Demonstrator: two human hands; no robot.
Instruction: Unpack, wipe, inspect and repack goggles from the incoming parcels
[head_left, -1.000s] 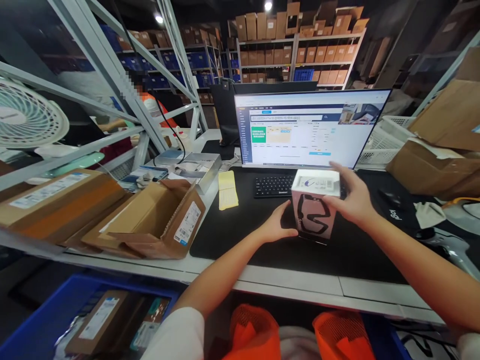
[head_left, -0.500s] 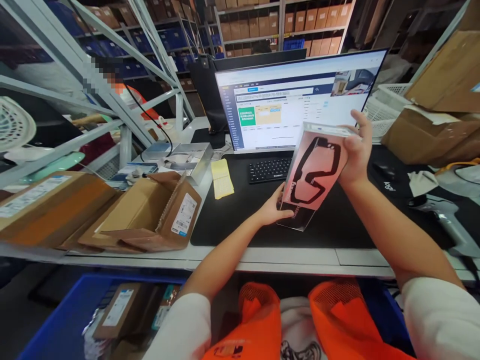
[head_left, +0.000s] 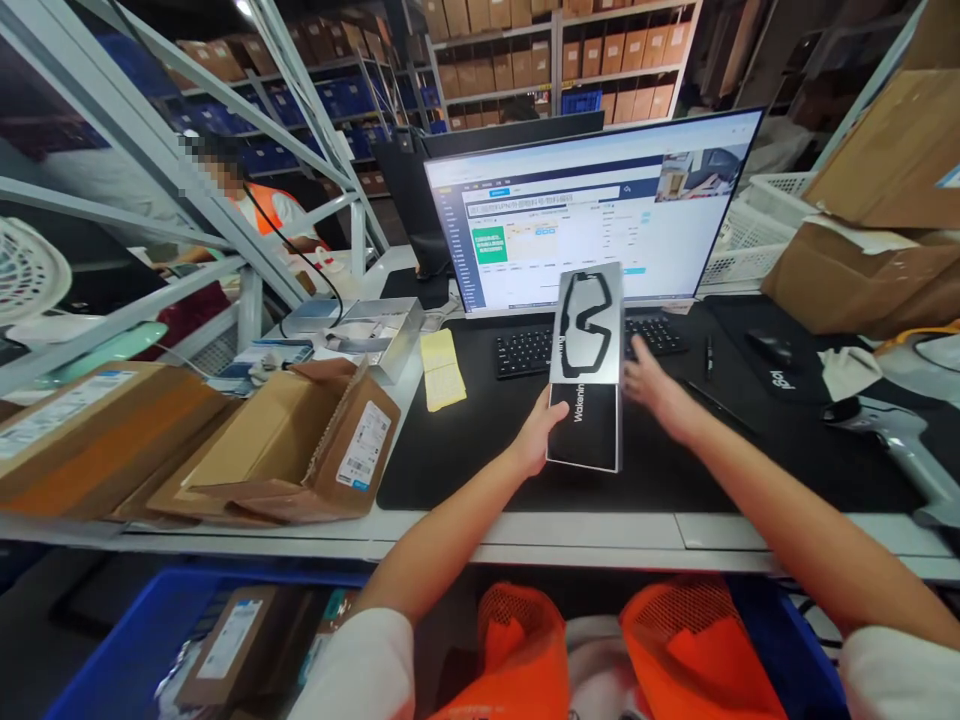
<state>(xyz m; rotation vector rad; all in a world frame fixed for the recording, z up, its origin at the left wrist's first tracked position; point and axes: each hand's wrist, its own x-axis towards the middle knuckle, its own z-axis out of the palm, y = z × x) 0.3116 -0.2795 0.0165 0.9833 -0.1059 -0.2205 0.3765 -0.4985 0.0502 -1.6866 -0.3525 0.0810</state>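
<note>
A slim box [head_left: 589, 365] is held above the black desk mat, tilted with its printed face toward me. Its upper part is light grey with a black goggle-shaped outline; the lower part is black with white lettering. My left hand [head_left: 534, 437] grips the lower left edge, thumb on the black face. Just off the right edge is my right hand [head_left: 660, 392], fingers apart and slightly blurred; whether a fingertip touches the box I cannot tell. Behind the box lie a keyboard [head_left: 521, 353], partly covered by it, and a lit monitor [head_left: 525, 240].
On the left are an open carton [head_left: 300, 440], a taped carton [head_left: 75, 420] and yellow notes [head_left: 442, 372]. A mouse [head_left: 769, 348], pens and a barcode scanner [head_left: 892, 440] lie right. A blue bin [head_left: 127, 640] stands below. Another person sits behind the metal frame.
The box has moved left and turned more upright, its face going from pinkish to grey. My right hand has come off its top edge and dropped beside it. My left hand keeps its grip.
</note>
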